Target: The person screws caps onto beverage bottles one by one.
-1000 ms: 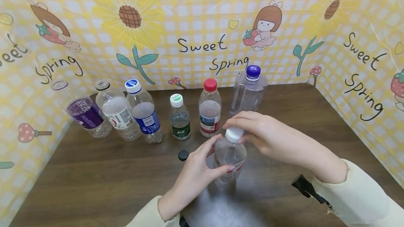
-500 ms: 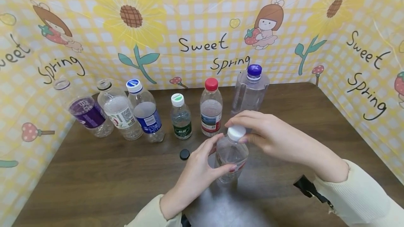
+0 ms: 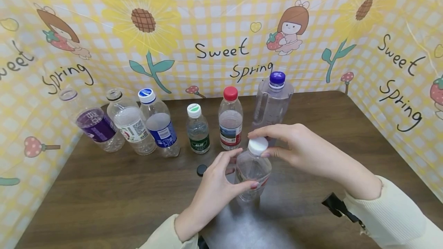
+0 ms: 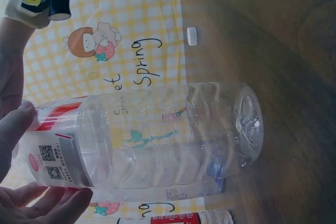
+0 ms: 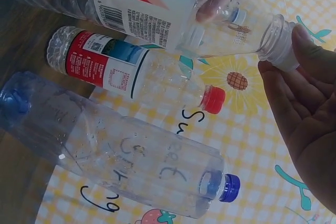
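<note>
A large clear plastic bottle stands upright on the table near the middle. My left hand grips its body, thumb on the near side and fingers round the far left. In the left wrist view, its red and white label shows between thumb and fingers. On the bottle's neck sits a white cap, pinched between thumb and fingers of my right hand. The right wrist view shows this cap against the neck threads; whether it is fully seated I cannot tell.
Behind stand a red-capped bottle, a purple-capped large bottle, a small green-labelled bottle, a blue-labelled bottle and two uncapped bottles, one purple-labelled. A black cap and a white cap lie on the table.
My right hand's fingers have shifted slightly about the white cap, with the knuckles a little higher. The left hand and the bottle have stayed in place.
</note>
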`<state>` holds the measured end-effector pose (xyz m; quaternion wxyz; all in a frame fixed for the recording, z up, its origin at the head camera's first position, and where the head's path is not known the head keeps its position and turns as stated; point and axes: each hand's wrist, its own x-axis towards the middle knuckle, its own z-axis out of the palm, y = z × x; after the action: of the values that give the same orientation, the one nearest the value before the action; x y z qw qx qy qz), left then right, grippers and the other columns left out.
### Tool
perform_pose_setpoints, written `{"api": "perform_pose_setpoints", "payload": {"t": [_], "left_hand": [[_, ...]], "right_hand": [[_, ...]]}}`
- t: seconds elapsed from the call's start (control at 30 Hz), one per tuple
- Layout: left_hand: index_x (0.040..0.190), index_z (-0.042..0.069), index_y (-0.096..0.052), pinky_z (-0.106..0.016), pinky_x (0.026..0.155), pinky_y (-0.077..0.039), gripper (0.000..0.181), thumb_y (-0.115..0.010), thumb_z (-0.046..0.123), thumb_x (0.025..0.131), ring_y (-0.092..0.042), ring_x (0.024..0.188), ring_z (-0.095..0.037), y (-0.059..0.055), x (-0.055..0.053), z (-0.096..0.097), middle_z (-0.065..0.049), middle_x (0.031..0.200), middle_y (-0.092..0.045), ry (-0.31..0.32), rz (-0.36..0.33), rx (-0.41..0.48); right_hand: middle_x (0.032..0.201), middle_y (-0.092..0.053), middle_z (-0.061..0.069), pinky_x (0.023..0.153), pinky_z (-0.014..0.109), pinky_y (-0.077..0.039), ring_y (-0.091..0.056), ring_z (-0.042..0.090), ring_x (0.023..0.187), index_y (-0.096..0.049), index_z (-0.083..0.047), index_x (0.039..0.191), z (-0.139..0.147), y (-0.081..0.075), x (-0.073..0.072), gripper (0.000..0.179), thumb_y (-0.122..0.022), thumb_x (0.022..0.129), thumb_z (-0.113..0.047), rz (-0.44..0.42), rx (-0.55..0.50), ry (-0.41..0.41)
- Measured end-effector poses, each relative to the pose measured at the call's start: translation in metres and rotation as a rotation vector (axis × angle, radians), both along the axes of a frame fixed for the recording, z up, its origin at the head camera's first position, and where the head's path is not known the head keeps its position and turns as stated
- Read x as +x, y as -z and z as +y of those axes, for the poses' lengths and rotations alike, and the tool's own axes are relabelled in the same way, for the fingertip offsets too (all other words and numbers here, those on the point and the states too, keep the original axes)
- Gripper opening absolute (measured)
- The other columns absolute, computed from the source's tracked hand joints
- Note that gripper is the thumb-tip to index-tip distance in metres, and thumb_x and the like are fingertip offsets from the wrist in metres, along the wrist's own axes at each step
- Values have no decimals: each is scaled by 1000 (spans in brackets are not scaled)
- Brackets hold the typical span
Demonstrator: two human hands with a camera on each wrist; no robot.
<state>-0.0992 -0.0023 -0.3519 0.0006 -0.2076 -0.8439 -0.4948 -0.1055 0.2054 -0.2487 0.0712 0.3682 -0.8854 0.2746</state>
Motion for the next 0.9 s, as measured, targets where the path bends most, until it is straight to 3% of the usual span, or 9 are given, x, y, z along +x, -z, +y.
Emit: {"api": "perform_pose_setpoints", "payload": {"t": [0.17, 0.4, 0.6, 0.8, 0.9], "left_hand": [[129, 10, -51, -23, 87, -55, 69, -84, 28, 71, -62, 105, -14, 0, 1, 1, -3, 116, -62, -16, -13, 15], [127, 12, -50, -28, 86, -56, 66, -83, 30, 72, -66, 107, -18, 0, 1, 1, -7, 129, -61, -13, -30, 9], [126, 13, -49, -32, 85, -57, 66, -82, 31, 73, -66, 108, -19, 0, 1, 4, -8, 129, -61, -14, -20, -9], [125, 13, -49, -34, 86, -57, 66, -83, 31, 72, -65, 110, -19, -4, 0, 11, -7, 129, -62, -23, 1, -14], [125, 12, -49, -32, 86, -57, 66, -84, 30, 71, -65, 110, -17, -6, -2, 15, -6, 129, -62, -29, 27, -10]], "right_hand": [[110, -71, -1, 82, 30, -56, -67, 10, 97, -65, -11, 118, -1, 0, 1, 37, -72, 82, -9, 14, -4, 10], [107, -71, -3, 80, 28, -56, -66, 8, 95, -65, -10, 114, 0, 3, 1, 38, -75, 78, -5, 38, 13, 54], [108, -71, -5, 82, 30, -55, -66, 9, 97, -64, -13, 118, 7, 2, 6, 41, -75, 79, -9, 47, -7, 96], [114, -70, -2, 84, 23, -53, -67, 13, 101, -65, -17, 119, 34, 9, 10, 32, -67, 88, -11, 103, -34, 251], [112, -71, 1, 84, 9, -48, -64, 1, 99, -66, -17, 118, 53, 19, 12, 27, -63, 91, -11, 100, -33, 373]]}}
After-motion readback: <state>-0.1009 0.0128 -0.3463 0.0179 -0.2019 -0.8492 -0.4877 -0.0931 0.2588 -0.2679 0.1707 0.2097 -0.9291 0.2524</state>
